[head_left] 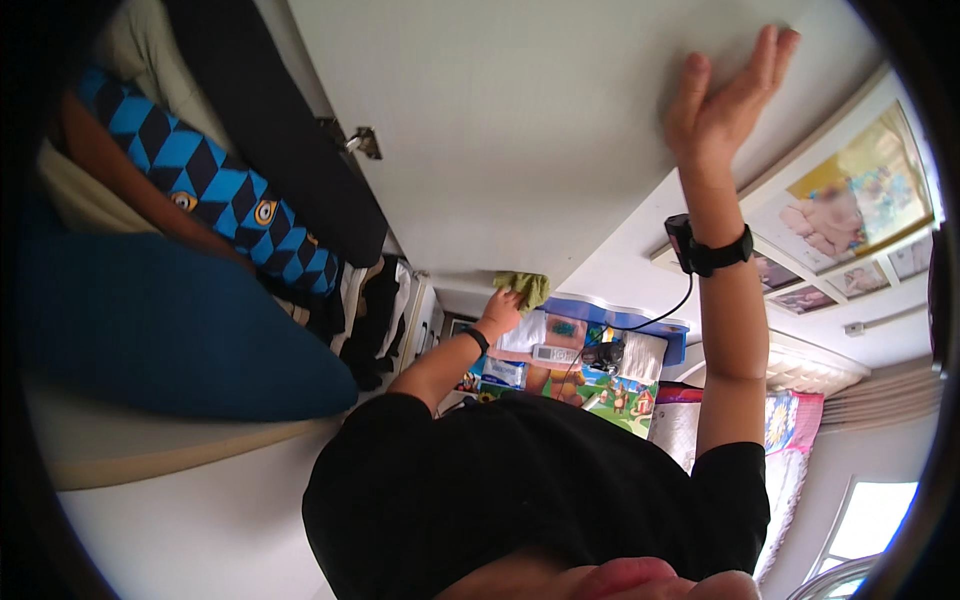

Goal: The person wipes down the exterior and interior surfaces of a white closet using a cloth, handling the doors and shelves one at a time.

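Note:
A pale wardrobe door (480, 150) stands swung out in front of me. Low on its surface, my left hand (503, 308) is closed on a green cloth (527, 288) that lies against the panel. My right hand (722, 115) is raised higher, by the door's right side, with fingers stretched out and nothing in it. It appears to rest on or beside the door; contact is hard to make out. A black strap with a small device (700, 248) and a cable is on my right wrist.
Left of the door, the wardrobe holds hanging clothes (215, 180) and a large blue item (170, 320). A metal hinge (363, 142) joins the door. Beyond are a blue-edged shelf (620, 312) with a remote control (556, 353), framed pictures (800, 290) on the wall, and a bed (790, 470).

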`<state>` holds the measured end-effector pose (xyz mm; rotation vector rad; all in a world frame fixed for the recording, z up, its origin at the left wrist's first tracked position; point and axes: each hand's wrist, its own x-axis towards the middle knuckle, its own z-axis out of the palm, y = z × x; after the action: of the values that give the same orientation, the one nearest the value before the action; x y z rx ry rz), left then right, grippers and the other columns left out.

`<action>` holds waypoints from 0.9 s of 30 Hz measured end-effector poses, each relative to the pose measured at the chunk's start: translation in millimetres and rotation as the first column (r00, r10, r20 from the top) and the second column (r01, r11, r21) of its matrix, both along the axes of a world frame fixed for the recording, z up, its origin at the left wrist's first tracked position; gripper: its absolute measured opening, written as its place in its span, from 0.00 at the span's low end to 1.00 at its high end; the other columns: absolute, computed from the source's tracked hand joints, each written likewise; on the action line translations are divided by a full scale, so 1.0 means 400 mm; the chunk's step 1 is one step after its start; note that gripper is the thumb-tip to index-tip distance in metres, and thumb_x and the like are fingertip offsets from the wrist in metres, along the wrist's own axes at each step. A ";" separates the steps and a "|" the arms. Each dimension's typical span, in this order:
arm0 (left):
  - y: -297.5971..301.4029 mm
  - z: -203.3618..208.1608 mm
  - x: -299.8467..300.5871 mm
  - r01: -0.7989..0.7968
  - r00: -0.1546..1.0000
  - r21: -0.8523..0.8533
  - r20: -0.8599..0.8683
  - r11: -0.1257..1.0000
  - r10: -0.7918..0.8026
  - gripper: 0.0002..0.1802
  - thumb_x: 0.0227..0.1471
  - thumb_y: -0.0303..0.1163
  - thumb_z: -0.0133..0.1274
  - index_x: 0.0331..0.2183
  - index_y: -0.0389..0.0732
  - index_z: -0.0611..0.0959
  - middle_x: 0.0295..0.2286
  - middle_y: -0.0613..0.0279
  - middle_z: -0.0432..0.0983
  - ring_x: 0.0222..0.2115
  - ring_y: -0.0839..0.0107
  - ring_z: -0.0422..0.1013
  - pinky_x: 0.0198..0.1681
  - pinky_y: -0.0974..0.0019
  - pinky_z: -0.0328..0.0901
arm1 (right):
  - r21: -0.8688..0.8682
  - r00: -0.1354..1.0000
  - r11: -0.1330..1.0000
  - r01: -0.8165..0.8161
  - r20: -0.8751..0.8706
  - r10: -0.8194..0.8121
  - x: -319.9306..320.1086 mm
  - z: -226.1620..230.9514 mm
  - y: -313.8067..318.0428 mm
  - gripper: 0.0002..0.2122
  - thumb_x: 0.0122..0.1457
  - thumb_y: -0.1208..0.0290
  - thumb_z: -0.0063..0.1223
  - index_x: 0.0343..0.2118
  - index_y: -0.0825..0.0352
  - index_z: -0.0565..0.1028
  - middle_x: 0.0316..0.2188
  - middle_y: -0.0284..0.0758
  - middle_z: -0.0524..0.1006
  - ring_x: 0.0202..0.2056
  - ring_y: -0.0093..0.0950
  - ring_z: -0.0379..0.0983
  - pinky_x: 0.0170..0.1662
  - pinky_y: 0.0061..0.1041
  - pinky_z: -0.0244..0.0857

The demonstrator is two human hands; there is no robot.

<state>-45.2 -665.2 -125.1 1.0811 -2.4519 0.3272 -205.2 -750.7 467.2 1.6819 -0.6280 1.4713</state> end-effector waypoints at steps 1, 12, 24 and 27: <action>-0.012 0.056 -0.030 -0.047 0.995 -0.044 -0.090 0.998 0.043 0.25 0.51 0.36 0.51 0.51 0.42 0.81 0.53 0.57 0.75 0.56 0.58 0.68 0.61 0.46 0.59 | -0.013 1.000 1.000 0.006 -0.004 -0.006 -0.010 0.003 -0.004 0.33 0.66 0.62 0.51 0.66 0.77 0.53 0.67 0.63 0.51 0.69 0.57 0.46 0.70 0.47 0.42; -0.133 0.812 -0.215 -0.085 0.886 -0.275 -0.460 0.958 -0.053 0.26 0.53 0.44 0.56 0.54 0.50 0.79 0.55 0.61 0.73 0.59 0.57 0.64 0.61 0.42 0.54 | 0.007 0.999 0.999 0.032 0.041 -0.032 -0.055 -0.011 -0.005 0.28 0.69 0.67 0.40 0.66 0.80 0.51 0.67 0.64 0.50 0.68 0.58 0.48 0.69 0.48 0.44; -0.024 0.504 -0.125 -0.032 0.862 -0.189 -0.503 0.982 -0.068 0.18 0.51 0.33 0.52 0.43 0.40 0.83 0.45 0.51 0.78 0.53 0.49 0.69 0.60 0.42 0.57 | -0.049 0.989 0.995 0.091 0.121 -0.084 -0.065 -0.029 0.017 0.25 0.65 0.74 0.46 0.64 0.72 0.57 0.65 0.54 0.58 0.62 0.50 0.59 0.62 0.40 0.58; -0.025 0.629 -0.065 -0.062 0.670 -0.244 -0.729 0.968 -0.141 0.11 0.49 0.32 0.54 0.35 0.41 0.84 0.39 0.51 0.79 0.45 0.43 0.71 0.58 0.43 0.60 | -0.015 0.982 0.998 -0.055 0.179 0.056 -0.038 -0.034 0.017 0.27 0.62 0.77 0.48 0.64 0.73 0.57 0.62 0.54 0.61 0.58 0.48 0.61 0.62 0.43 0.56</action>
<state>-71.3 -675.4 126.4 0.8197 -1.6333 0.1259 -220.2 -743.8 453.7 1.5819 -0.6738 1.6765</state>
